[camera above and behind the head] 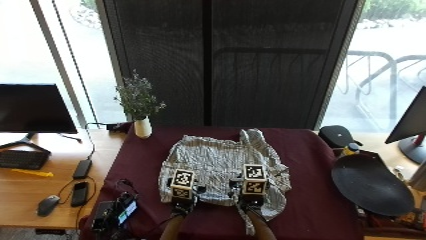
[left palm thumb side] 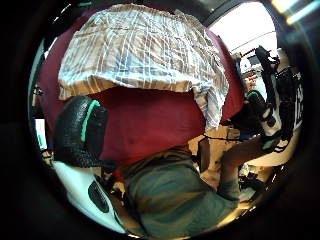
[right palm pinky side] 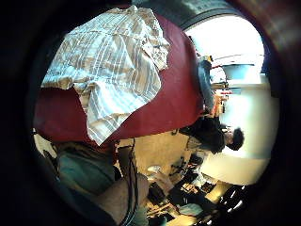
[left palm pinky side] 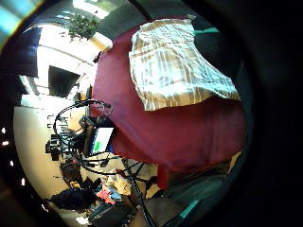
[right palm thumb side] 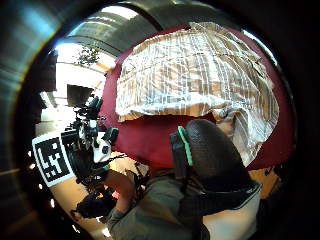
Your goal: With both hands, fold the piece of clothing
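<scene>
Your left hand [camera above and behind the head: 182,202] and right hand [camera above and behind the head: 249,202] hover at the near edge of the striped shirt [camera above and behind the head: 223,165] spread mid-table [camera above and behind the head: 313,200]; finger positions can't be told, and its rumpled right side may fold crooked.

Bright daylight from windows [camera above and behind the head: 56,45] behind, glare there, palm views dark-rimmed, edges warped

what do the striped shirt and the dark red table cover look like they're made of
The striped shirt looks like thin woven fabric, probably cotton: matte, rumpled, with soft creases and limp edges that drape over the table's near side. The dark red table cover also looks like cloth, matte with no shine, lying smooth with gentle folds where it hangs over the edge. The exact fibre of either cannot be told from these views.
</scene>
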